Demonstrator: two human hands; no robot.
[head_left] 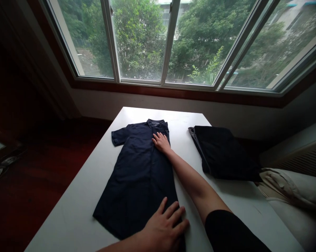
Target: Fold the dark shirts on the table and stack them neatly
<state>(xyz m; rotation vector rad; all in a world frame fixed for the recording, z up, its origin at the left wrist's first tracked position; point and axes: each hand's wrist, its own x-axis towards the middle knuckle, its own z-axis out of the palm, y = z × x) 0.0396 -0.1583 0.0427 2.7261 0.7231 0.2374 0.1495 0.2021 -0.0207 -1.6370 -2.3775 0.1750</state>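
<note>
A dark navy short-sleeved shirt (137, 171) lies flat on a white table (76, 210), collar toward the window. Its right side is folded in over the middle, and the left sleeve still sticks out. My right hand (161, 142) rests flat near the collar on the folded edge, fingers stretched out. My left hand (164, 227) presses flat on the shirt's lower hem at the near right corner, fingers spread. Neither hand grips anything.
A folded dark garment (223, 154) lies on the table's right side. Beyond the right edge is a pale cushion or bedding (286, 189). A wide window (168, 42) runs behind the table. Dark red floor (29, 182) lies to the left.
</note>
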